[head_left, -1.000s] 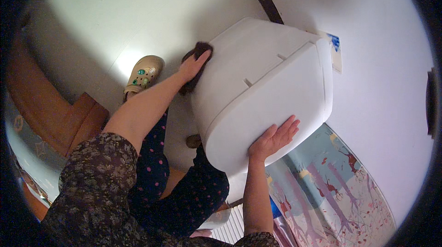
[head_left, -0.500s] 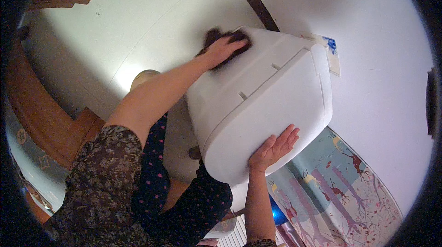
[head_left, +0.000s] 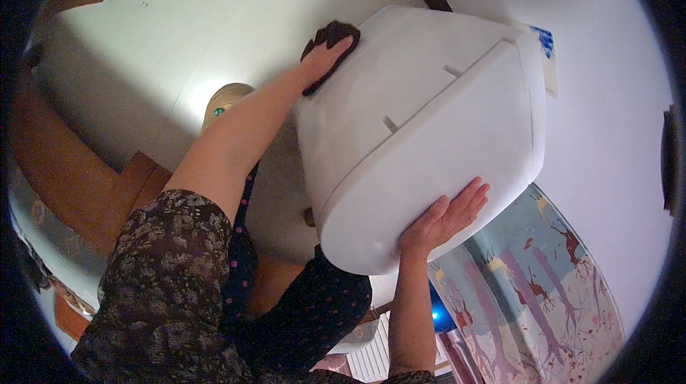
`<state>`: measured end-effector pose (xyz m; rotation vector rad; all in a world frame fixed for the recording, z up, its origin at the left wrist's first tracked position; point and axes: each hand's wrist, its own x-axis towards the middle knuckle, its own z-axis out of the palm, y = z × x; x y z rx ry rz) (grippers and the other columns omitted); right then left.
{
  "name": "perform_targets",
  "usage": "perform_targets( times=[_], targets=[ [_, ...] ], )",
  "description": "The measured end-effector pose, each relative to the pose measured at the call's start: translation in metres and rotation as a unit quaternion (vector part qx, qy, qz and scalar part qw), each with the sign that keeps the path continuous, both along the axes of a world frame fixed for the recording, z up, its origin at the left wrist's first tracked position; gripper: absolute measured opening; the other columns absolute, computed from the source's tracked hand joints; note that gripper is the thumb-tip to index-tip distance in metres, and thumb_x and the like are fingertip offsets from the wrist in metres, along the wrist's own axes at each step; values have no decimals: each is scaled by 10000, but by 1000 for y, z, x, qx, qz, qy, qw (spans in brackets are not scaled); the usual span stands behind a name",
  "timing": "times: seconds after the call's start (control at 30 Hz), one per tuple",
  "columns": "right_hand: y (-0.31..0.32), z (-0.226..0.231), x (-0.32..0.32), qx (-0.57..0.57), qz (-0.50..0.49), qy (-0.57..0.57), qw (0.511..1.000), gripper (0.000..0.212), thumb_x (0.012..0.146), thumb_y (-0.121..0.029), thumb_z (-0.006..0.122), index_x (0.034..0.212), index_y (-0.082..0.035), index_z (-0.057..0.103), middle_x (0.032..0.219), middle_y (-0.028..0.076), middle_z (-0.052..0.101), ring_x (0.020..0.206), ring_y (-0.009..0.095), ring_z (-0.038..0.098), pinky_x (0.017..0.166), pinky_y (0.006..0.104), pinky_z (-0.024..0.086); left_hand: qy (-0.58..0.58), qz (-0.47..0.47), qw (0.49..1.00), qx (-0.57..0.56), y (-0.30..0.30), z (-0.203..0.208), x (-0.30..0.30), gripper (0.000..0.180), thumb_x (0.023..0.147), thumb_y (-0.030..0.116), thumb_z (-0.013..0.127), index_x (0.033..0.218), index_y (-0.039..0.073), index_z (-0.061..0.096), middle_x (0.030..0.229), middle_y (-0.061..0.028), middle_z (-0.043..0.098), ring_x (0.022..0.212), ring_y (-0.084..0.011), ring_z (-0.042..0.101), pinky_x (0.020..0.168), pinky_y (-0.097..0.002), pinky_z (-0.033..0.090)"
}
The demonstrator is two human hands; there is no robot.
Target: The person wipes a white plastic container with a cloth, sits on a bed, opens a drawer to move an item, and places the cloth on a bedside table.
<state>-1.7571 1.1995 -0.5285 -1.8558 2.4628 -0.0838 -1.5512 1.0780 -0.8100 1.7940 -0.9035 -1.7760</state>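
The big white plastic bin [head_left: 429, 134] is tipped on its side and held up off the pale floor [head_left: 143, 48], its rounded flank turned up toward the person. It appears to hang between the two hands alone, though the far end is hidden and I cannot tell whether it leans on the wall there.

The left hand [head_left: 325, 58] is clenched around a dark brown cloth [head_left: 330, 37] and presses it against the upper edge of the bin. The right hand [head_left: 443, 216] lies open and flat, fingers spread, cupped under the lower rim; it props the bin and grips nothing.

That flat palm is the weak spot, to my eye. The plastic looks smooth, and a hard push from the cloth at the far edge could make the bin slide off the hand or twist round, since nothing clamps it. If it drops, it would likely land on the foot in the beige shoe [head_left: 221, 101] right below, or knock the wooden step [head_left: 136, 184] just beside the leg.

The long patterned sleeve [head_left: 164, 277] could also snag on the rim. A painted panel with trees [head_left: 543, 291] stands close under the right wrist and could get bumped if the bin swings that way.
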Motion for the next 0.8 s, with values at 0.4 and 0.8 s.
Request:
perform_targets(
  times=[0.4,0.8],
  targets=[
    [0,-1,-1,-2,-2,19,1000,639,967,-504,255,1459,-98,274,1528,159,187,1403,380,145,1110,538,69,393,428,688,435,203,46,-34,817,813,705,436,1312,60,482,1264,-144,546,1123,-326,517,1022,-427,364],
    [2,2,-2,0,-11,2,1000,597,927,-358,391,1463,-122,277,1533,155,174,1407,387,126,1101,563,43,245,234,790,511,130,191,23,779,884,663,366,1396,76,365,1380,-119,448,1222,-303,442,1050,-410,329]
  ],
)
